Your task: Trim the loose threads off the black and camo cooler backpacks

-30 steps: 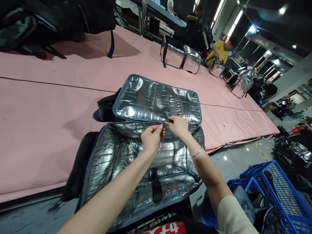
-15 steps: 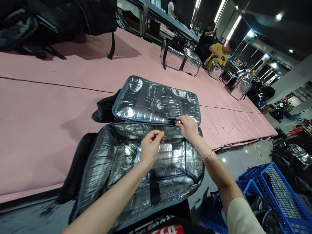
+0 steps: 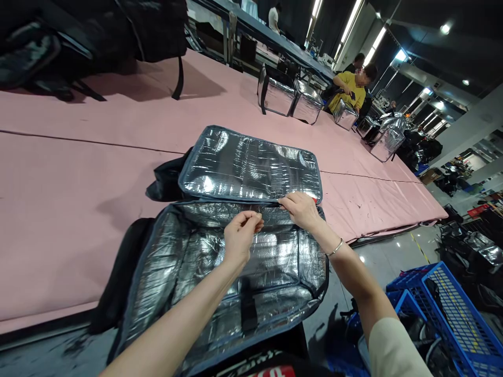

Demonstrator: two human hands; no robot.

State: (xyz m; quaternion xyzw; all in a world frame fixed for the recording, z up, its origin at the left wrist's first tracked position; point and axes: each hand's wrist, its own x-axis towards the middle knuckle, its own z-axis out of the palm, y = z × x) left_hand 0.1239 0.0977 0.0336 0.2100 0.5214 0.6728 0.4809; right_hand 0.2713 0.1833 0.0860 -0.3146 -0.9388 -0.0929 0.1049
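Observation:
An insulated bag (image 3: 155,285) lined with silver foil lies open in front of me, its rim edged in dark binding. Its foil-lined lid (image 3: 251,165) is folded back flat on the pink table. My left hand (image 3: 240,238) hovers over the bag's opening, thumb and fingers pinched together; whatever they hold is too small to make out. At the seam between lid and bag, my right hand (image 3: 302,210) is closed, fingertips at the binding. A small red bit shows beside its knuckles, but what the hand grips is hidden. A black strap (image 3: 248,309) crosses the near inner wall.
Large black bags (image 3: 94,36) sit at the table's far left. Several silver foil boxes (image 3: 277,94) stand along the back of the pink table (image 3: 78,173), near a person in a yellow top (image 3: 348,86). Blue crates (image 3: 451,314) holding dark items stand on the floor at right.
My right hand has shifted slightly left and down along the seam, and a red bit now shows beside it. My left hand stays pinched, nearly in place.

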